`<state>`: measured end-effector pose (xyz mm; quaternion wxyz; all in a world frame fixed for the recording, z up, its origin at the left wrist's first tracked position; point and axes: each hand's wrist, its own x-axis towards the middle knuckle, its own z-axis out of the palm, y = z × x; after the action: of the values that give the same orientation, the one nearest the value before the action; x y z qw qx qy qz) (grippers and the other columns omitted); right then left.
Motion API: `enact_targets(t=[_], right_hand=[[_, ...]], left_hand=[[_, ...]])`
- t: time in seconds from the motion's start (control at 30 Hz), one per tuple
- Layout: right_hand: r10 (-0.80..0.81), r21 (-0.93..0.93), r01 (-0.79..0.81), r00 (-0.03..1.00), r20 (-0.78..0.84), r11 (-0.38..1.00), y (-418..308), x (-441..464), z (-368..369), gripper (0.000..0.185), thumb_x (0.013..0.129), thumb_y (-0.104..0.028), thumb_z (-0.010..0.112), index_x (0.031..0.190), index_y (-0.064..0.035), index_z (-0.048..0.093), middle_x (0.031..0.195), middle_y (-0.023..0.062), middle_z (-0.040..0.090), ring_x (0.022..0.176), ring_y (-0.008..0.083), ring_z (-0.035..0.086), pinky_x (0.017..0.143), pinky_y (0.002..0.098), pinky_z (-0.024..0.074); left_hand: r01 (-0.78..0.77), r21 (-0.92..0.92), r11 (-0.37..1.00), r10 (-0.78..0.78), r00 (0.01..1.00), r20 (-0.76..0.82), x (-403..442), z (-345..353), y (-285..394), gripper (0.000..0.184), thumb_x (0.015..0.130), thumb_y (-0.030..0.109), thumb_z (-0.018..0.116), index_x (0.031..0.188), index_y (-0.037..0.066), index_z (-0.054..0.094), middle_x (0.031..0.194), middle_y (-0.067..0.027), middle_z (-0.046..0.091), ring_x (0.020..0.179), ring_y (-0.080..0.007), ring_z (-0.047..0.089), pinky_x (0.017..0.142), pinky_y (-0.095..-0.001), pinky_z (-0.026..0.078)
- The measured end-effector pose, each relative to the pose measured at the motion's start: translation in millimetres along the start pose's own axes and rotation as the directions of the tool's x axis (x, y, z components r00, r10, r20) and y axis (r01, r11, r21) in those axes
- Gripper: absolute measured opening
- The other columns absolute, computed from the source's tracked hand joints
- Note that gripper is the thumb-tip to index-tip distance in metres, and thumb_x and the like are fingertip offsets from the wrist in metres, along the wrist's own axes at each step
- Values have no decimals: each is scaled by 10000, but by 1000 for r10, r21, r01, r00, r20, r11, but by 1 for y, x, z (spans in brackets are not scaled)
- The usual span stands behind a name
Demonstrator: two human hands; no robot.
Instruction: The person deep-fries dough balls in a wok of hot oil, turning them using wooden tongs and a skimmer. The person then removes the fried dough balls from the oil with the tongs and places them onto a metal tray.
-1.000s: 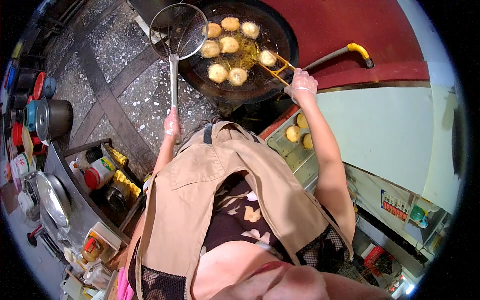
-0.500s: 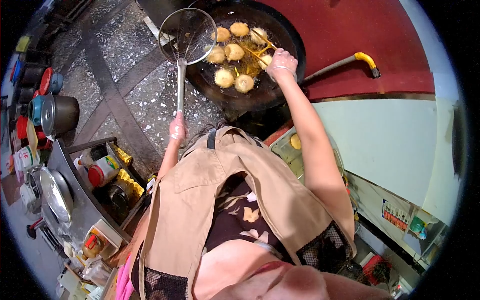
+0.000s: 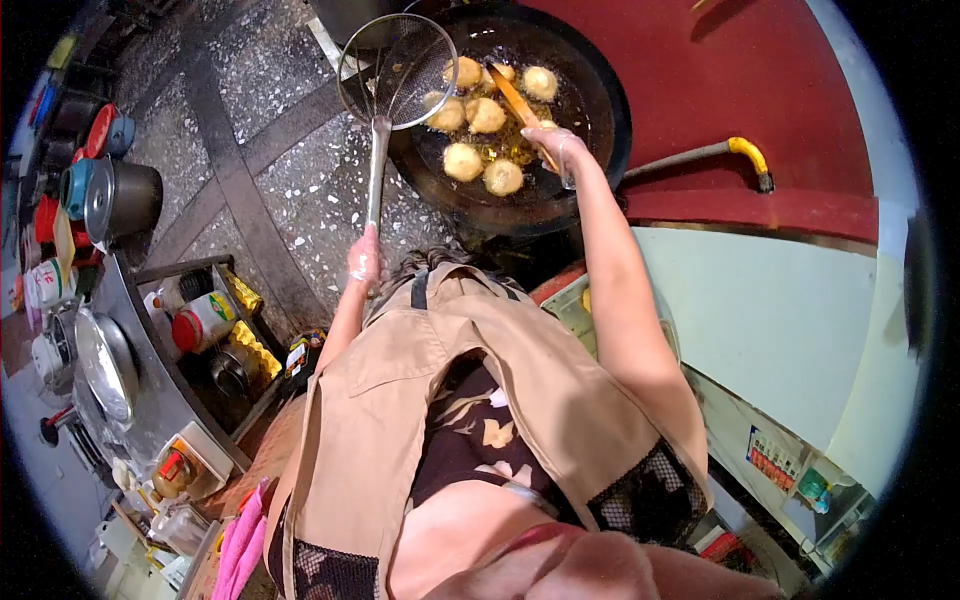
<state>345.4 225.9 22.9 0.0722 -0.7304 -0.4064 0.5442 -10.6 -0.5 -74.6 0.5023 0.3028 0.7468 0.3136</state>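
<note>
My left hand (image 3: 364, 256), in a clear plastic glove, is closed round the long metal handle of a wire mesh skimmer (image 3: 379, 160). The skimmer's round basket hangs over the left rim of a large dark wok (image 3: 608, 130). Several round pale-golden fried dough pieces (image 3: 502, 178) float in the wok's oil. Above the oil, my right hand (image 3: 560, 147), also gloved, grips long wooden chopsticks (image 3: 514, 98). The sticks lie close together and point up-left across the dough pieces; whether their tips touch one is unclear. My right hand partly covers another piece.
A pale plastic tray (image 3: 572, 305) with a yellowish piece sits by my right side, partly hidden. A yellow-ended pipe (image 3: 742, 150) runs over the red surface. Left are a dark pot (image 3: 135, 197) and a cluttered metal counter (image 3: 165, 385). Pink cloth (image 3: 240, 545) hangs below.
The chopsticks, spread apart among the dough pieces before, are now close together and angled up-left. The view has shifted, so the wok and skimmer sit slightly farther right and lower.
</note>
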Motion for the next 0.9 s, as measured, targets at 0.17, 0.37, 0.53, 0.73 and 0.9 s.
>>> enact_targets(t=[0.17, 0.37, 0.53, 0.73, 0.9], right_hand=[[6, 394, -82, 982, 189, 915, 20, -4, 3, 456, 729, -427, 687, 1018, -98, 559, 778, 66, 567, 631, 149, 555, 460, 262, 490], [52, 661, -193, 972, 227, 725, 36, -18, 6, 526, 727, -464, 672, 1074, -97, 526, 792, 105, 571, 645, 226, 583, 511, 327, 511], [-18, 684, -278, 920, 392, 675, 60, -59, -13, 721, 707, -564, 631, 932, 104, 480, 736, 191, 564, 561, 255, 580, 517, 340, 510], [-22, 726, -262, 934, 356, 636, 83, -105, -18, 704, 720, -574, 615, 914, 89, 485, 721, 181, 574, 551, 244, 585, 485, 307, 500], [-67, 697, -103, 975, 212, 710, 89, -121, -4, 607, 741, -566, 596, 962, -8, 509, 703, 135, 578, 547, 216, 576, 494, 300, 485]], left_hand=[[44, -52, 998, -43, 999, 19, -16, -2, 21, 635, 810, 651, 389, 615, 61, 517, 476, -38, 455, 381, -166, 458, 348, -310, 359], [102, -66, 993, -98, 994, 54, -19, -2, 25, 640, 816, 655, 372, 620, 61, 506, 476, -36, 440, 378, -161, 439, 352, -311, 354], [88, -73, 993, -86, 996, 28, -19, 0, 25, 628, 824, 634, 381, 603, 59, 506, 464, -40, 431, 360, -171, 425, 344, -313, 343], [139, -121, 983, -134, 990, 49, -20, 0, 27, 627, 793, 671, 410, 617, 75, 492, 459, -22, 415, 349, -150, 410, 329, -298, 335], [116, -120, 986, -109, 992, 57, -16, -1, 23, 617, 799, 659, 415, 612, 76, 495, 459, -21, 414, 352, -149, 413, 327, -300, 334]])
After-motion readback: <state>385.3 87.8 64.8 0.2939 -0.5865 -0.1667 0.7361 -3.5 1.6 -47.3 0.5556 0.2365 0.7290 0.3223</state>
